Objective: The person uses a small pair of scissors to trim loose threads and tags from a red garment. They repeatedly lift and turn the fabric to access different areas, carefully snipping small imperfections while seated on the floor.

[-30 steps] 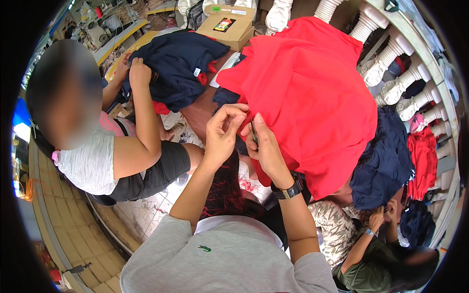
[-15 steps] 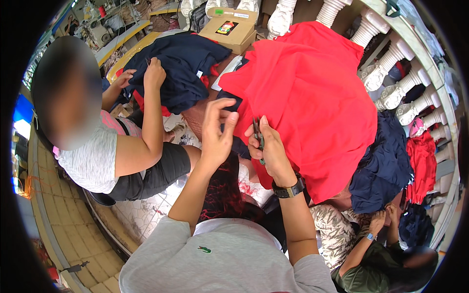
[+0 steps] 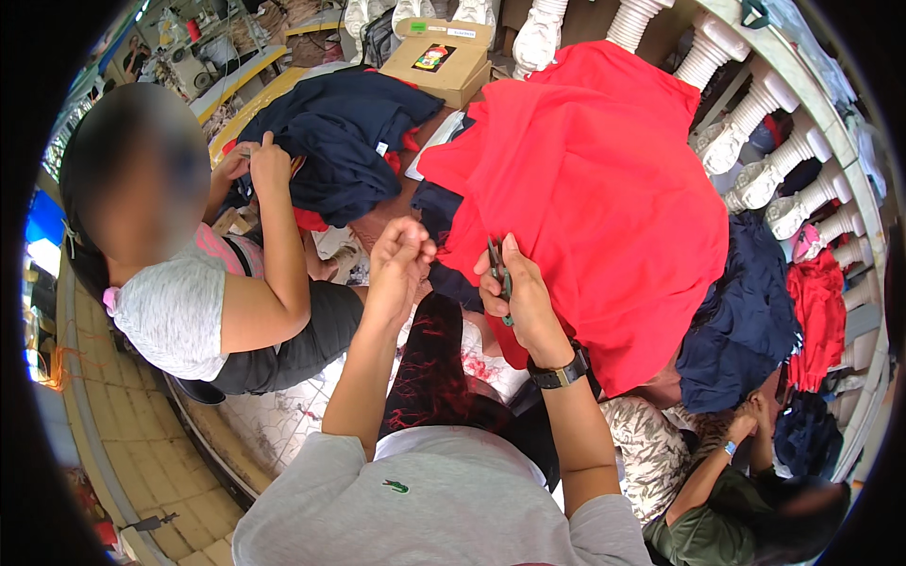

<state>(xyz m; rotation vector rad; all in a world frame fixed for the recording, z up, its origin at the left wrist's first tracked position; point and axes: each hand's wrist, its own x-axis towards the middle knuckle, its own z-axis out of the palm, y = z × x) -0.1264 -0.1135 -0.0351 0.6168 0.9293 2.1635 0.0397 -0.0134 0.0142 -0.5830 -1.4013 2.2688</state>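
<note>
A large heap of red fabric (image 3: 604, 208) lies in front of me. In my right hand (image 3: 530, 300) is a small pair of thread snips (image 3: 500, 264), its blades pointing up and away, close over the red fabric's left side. My left hand (image 3: 394, 269) is raised beside the fabric's left edge, thumb and fingers pressed together. Whatever those fingertips pinch, if anything, is too small to make out. Dark navy fabric (image 3: 436, 203) shows under the red at its left.
At left, a seated person (image 3: 255, 283) handles a navy garment (image 3: 340, 123). Another person (image 3: 722, 491) sits at lower right. A cardboard box (image 3: 439, 61) stands at the back. White balusters (image 3: 741, 123) line the right side, beside navy garments (image 3: 741, 321) and a red one (image 3: 816, 316).
My left hand has dropped slightly and moved left, its spread fingers closing together. My right hand stays nearly in place with the snips. The person at left has drawn their hands leftward.
</note>
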